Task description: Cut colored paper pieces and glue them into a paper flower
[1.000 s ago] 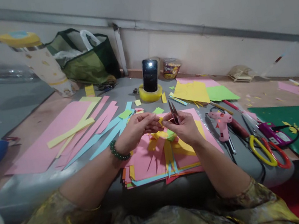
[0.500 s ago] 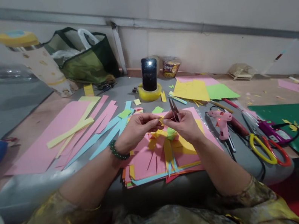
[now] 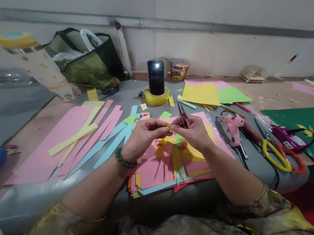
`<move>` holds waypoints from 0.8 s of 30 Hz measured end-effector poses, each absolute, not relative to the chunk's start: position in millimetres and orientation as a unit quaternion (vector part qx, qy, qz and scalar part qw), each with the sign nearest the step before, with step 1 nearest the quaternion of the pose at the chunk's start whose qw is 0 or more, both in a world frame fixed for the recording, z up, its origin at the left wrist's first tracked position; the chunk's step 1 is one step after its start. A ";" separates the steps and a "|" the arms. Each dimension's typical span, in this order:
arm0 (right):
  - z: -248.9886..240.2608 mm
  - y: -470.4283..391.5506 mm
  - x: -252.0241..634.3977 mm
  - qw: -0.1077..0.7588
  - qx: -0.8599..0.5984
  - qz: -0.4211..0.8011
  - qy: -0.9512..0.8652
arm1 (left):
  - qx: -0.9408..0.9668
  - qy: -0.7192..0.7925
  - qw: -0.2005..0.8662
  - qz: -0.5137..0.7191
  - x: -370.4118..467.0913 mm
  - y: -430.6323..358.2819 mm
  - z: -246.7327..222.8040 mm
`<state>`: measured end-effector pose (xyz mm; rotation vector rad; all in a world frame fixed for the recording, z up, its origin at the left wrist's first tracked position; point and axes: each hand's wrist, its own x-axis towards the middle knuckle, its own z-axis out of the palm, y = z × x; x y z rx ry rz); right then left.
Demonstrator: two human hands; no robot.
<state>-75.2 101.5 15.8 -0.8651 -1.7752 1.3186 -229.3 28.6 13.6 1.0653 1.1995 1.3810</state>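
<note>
Yellow paper piece (image 3: 169, 126) still pinched by left hand (image 3: 149, 135) and right hand (image 3: 194, 132) with scissors (image 3: 183, 115).

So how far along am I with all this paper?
Pink strips and blue strips look cut already. In work: your left hand and right hand pinch a small yellow piece above the paper stack; the right also holds a dark pointed tool. Possibly left: the broad yellow sheet and green sheet. I can't tell how many more pieces you need.
</note>
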 end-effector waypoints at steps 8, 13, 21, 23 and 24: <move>11.9 98.9 -80.1 0.393 -0.332 0.538 -0.668 | 0.450 0.503 0.458 0.579 -227.3 30.7 8.8; 10.4 99.7 -82.6 0.428 -0.325 0.570 -0.621 | 0.433 0.520 0.448 0.584 -221.8 28.4 13.4; 10.2 97.6 -84.2 0.453 -0.330 0.572 -0.598 | 0.435 0.513 0.450 0.587 -221.8 30.0 9.4; 10.7 95.8 -84.9 0.459 -0.332 0.566 -0.599 | 0.451 0.508 0.447 0.582 -222.2 30.3 7.9; 10.9 95.2 -85.2 0.460 -0.335 0.568 -0.595 | 0.458 0.504 0.447 0.580 -222.3 30.3 7.6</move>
